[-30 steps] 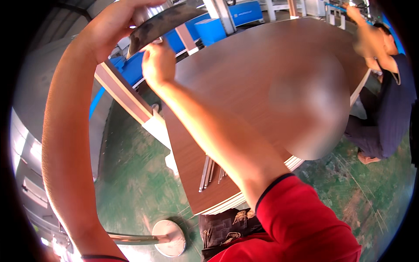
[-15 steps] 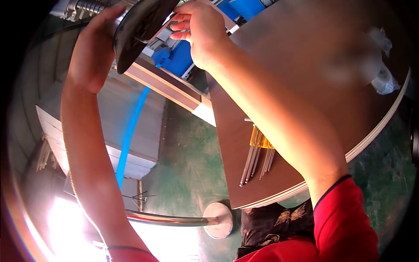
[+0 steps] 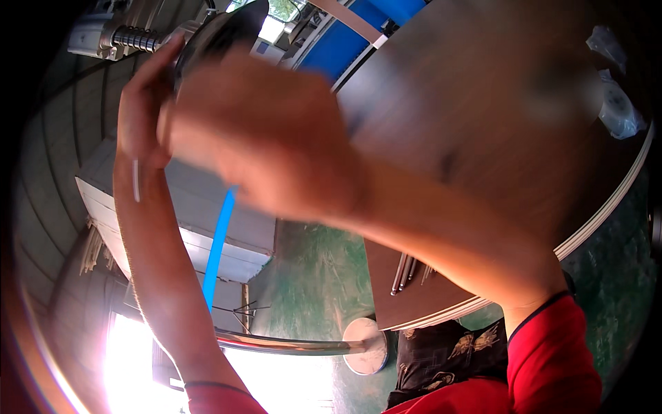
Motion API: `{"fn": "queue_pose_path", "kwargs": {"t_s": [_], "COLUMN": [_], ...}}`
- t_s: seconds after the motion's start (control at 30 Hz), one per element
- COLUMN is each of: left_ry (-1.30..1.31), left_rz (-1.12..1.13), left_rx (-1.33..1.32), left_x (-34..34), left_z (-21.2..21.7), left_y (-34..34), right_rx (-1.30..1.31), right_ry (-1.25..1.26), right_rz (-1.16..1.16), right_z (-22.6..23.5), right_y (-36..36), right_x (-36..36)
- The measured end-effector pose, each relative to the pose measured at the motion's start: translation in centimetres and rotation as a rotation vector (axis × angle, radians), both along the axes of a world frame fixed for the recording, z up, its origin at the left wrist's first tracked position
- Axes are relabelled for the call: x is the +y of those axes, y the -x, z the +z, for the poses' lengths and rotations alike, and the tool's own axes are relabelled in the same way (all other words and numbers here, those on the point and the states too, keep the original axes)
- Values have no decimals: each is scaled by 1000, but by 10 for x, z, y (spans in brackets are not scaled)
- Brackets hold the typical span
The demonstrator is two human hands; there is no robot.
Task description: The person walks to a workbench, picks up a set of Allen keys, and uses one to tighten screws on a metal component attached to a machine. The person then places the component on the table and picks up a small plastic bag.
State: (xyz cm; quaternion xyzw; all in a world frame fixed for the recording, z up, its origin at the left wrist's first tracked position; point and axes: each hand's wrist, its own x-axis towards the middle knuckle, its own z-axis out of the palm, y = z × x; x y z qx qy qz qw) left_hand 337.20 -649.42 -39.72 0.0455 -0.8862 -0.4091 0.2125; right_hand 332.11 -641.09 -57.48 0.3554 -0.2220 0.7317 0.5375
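Note:
At the upper left, my left hand (image 3: 146, 103) is raised, its fingers curled around the left edge of a dark, glossy shell-shaped part (image 3: 231, 29). What that part belongs to does not show. My right hand (image 3: 276, 138), blurred by motion, is in front of the part's lower end and close to my left wrist. Its back faces me, and the smeared fingers do not show whether they hold anything. A thin pale streak (image 3: 136, 181) shows over my left forearm; I cannot make out what it is.
A metal fitting with a coil spring (image 3: 136, 38) is beside my left hand. On the brown curved-edge table (image 3: 393, 303) lie several slim metal rods (image 3: 403, 274) and clear plastic bags (image 3: 617, 107). A blue strip (image 3: 219, 241) and a pole's round base (image 3: 365, 346) are lower down.
My right hand has swung left and down from the shell-shaped part's right side, now covering its lower end. My left hand stays at its edge. The whole view has shifted slightly.

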Motion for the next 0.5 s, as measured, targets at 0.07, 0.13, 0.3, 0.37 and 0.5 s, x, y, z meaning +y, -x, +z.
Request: {"fn": "queue_pose_path", "kwargs": {"t_s": [0.07,0.13,0.3,0.37,0.5], "left_ry": [-107,-62,-4,40,46], "left_rz": [0,-14,-24,-16,-37], "left_rx": [-20,-15,-44,-24,-50], "left_x": [7,11,4,5,3], "left_z": [-5,-5,2,0,-2], "left_y": [9,10,9,9,7], "right_rx": [24,54,28,-10,-27], "right_ry": [-147,-187,-369,-504,-682], "right_rz": [-119,-18,-236,-356,-390], "right_z": [-11,-6,2,1,8], "right_y": [-21,-19,-22,-22,-25], "right_x": [-18,-27,-34,-43,-47]}}
